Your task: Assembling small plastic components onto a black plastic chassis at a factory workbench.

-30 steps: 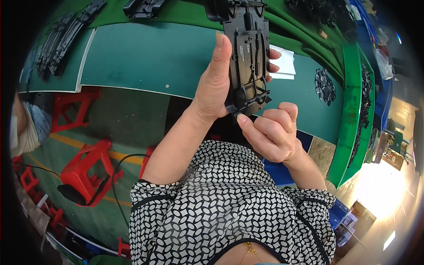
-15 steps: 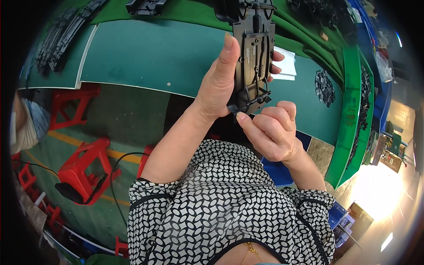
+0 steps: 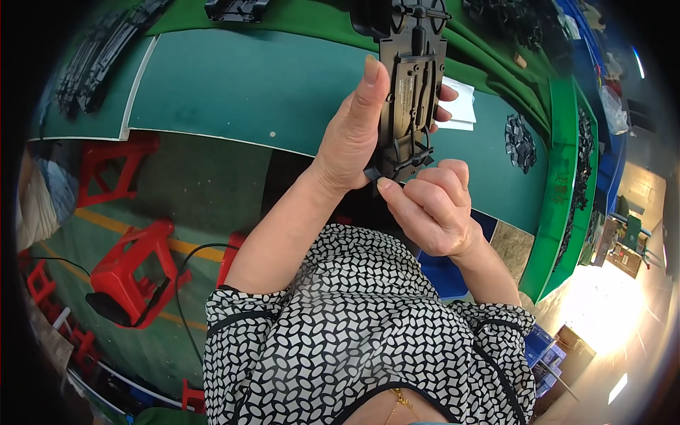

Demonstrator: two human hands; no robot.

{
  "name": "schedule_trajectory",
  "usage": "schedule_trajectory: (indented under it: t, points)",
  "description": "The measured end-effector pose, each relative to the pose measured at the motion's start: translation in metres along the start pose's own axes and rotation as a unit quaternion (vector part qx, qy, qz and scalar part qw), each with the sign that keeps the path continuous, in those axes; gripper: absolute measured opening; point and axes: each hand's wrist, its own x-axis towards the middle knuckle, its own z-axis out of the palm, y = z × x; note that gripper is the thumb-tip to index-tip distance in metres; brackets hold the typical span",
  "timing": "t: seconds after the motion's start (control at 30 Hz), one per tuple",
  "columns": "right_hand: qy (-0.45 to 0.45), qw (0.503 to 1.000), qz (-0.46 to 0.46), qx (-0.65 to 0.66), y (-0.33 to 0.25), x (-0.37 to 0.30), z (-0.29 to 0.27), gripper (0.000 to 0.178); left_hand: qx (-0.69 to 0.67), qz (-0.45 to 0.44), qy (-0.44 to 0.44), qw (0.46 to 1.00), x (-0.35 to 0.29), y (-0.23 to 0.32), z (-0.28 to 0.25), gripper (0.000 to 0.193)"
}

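Observation:
My left hand (image 3: 350, 134) grips a long black plastic chassis part (image 3: 411, 92), thumb along its left edge and fingers wrapped behind it. It is held upright above the green table mat (image 3: 241, 85). My right hand (image 3: 428, 205) is curled just below the part, its thumb tip and fingertips pinching the small black tabs at the part's lower end.
Black plastic strips (image 3: 99, 57) lie at the table's far left. More black parts (image 3: 237, 8) sit at the far edge, a pile of small black pieces (image 3: 520, 142) at the right, white paper (image 3: 464, 106) behind the part. Red stools (image 3: 131, 273) stand on the floor.
The black part has turned more upright and risen slightly in my left hand. My right hand has stayed at its lower end.

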Motion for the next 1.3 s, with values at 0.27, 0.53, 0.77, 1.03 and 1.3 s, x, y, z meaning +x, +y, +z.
schedule_trajectory:
  t: [0.27, 0.53, 0.77, 1.03, 1.3]
  points:
    - [0.004, 1.0, 0.001, -0.005, 0.001, 0.001, -0.002, 0.036, 0.001, 0.001, -0.009, 1.0, 0.002, 0.002, 0.002, 0.081]
    - [0.008, 1.0, 0.007, 0.002, 0.005, -0.001, 0.002, 0.039, 0.016, 0.0, -0.019, 1.0, 0.006, 0.0, -0.006, 0.093]
    - [0.041, 0.99, 0.127, 0.048, -0.014, -0.011, -0.018, 0.035, -0.003, 0.0, -0.028, 1.0, -0.001, 0.002, -0.005, 0.1]
    - [0.069, 0.915, 0.351, 0.186, -0.032, -0.023, -0.025, 0.022, 0.028, 0.01, -0.044, 0.999, -0.003, 0.003, -0.003, 0.105]
    - [0.084, 0.844, 0.455, 0.271, -0.025, -0.031, -0.021, 0.01, -0.026, 0.024, -0.043, 0.998, -0.001, -0.002, -0.006, 0.108]
